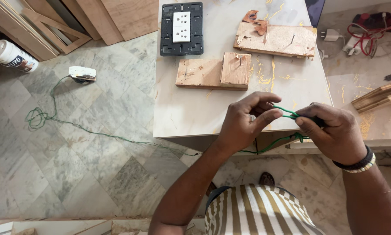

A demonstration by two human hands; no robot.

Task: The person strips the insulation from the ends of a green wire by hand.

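Head view shows both hands pinching a green wire [287, 114] at lower right, left hand [243, 122] and right hand [335, 130] close together over the desk [191, 109] edge. Beyond them lie a wooden block [213, 72] and a black switch plate [182, 28].

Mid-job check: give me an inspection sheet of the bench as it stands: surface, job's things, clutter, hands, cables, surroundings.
Surface: pale table, streaked with yellow marks and chips.
Job's things: green wire, a loop pinched between both hands, its tail hanging off the table edge.
Clutter: black switch plate with white sockets; two plywood offcuts, the far one with torn bits on it.
Hands: left hand and right hand both pinch the wire above the near table edge.
Cables: the green wire trails across the floor to a small white fitting; red cables and a white plug at far right.
Surroundings: marble floor, wooden boards, white tub.
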